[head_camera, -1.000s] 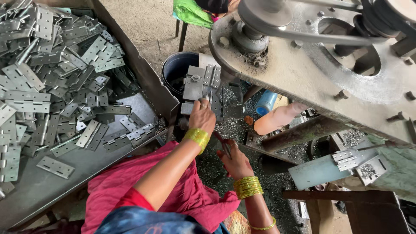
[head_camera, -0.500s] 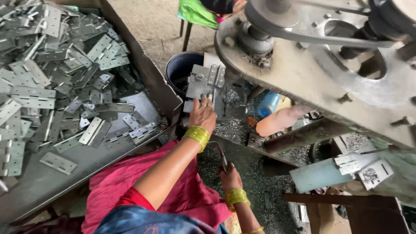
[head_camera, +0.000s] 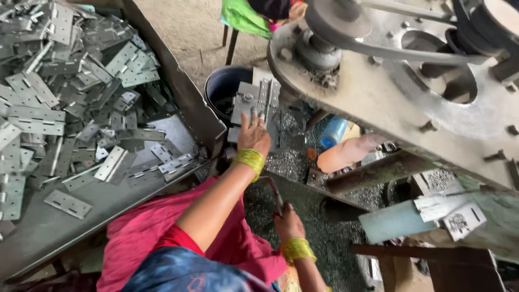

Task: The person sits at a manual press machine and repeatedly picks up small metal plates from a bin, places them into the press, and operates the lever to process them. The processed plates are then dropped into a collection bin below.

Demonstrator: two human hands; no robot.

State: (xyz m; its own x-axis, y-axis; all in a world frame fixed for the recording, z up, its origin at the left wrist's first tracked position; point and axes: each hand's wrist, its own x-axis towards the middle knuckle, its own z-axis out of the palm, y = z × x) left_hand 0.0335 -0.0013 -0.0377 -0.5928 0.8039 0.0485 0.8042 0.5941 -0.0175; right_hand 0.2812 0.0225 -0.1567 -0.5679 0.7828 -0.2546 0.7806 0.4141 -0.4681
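Under left hand (head_camera: 253, 135), half-hidden hinge plate (head_camera: 254, 103)

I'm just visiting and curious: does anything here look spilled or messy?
Yes. Small metal chips lie scattered below the machine by the left hand, and the flat hinges sit in a jumbled heap in the tray, not stacked.

Metal workshop, belt-driven press machine (head_camera: 389, 92), tray (head_camera: 178, 103) heaped with stamped hinges (head_camera: 59, 108), metal shavings (head_camera: 292, 162)
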